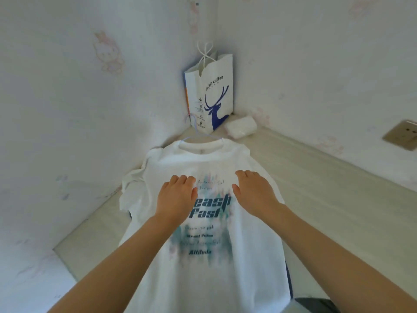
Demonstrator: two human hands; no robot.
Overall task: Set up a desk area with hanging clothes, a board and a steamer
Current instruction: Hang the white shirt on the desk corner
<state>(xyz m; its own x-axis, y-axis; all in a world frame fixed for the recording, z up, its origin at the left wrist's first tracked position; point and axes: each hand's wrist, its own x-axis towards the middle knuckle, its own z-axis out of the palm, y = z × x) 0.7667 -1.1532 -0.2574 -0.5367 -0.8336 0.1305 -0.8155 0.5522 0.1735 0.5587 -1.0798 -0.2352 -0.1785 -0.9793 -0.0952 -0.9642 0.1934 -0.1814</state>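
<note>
A white T-shirt (216, 222) lies flat on a pale desk (316, 177), its collar toward 12 o'clock and its hem running off the bottom edge at 6 o'clock. It is still on a thin lilac hanger (198, 134), whose hook pokes out past the collar at 12 o'clock and curls toward the corner of the room. The shirt's front carries a blurred teal and dark-blue print with several lines of lettering, most of it too smeared to read surely.

Both hands rest palm-down on the chest of the shirt. The left hand (178, 197) sits at 9 o'clock of the print, fingers close together and slightly curled, the tips pressing the cloth; it grips nothing. The right hand (255, 190) sits at 3 o'clock of the print, fingers likewise together and flat, the thumb spread a little toward the left hand; it also holds nothing. The 2 hands are near each other but apart, with printed lettering showing between them.

A dark-blue edge (288, 279) shows under the shirt's right side, at 4 o'clock of the print; what it belongs to cannot be told.

In the corner at 12 o'clock stands a white paper bag (214, 96) with a blue deer and string handles, upright against the walls. Just beside it at 2 o'clock lies a small white packet (241, 127). A beige wall socket (401, 134) sits on the wall at 3 o'clock. The wallpaper (67, 109) is pale with faint pink rabbit figures.
</note>
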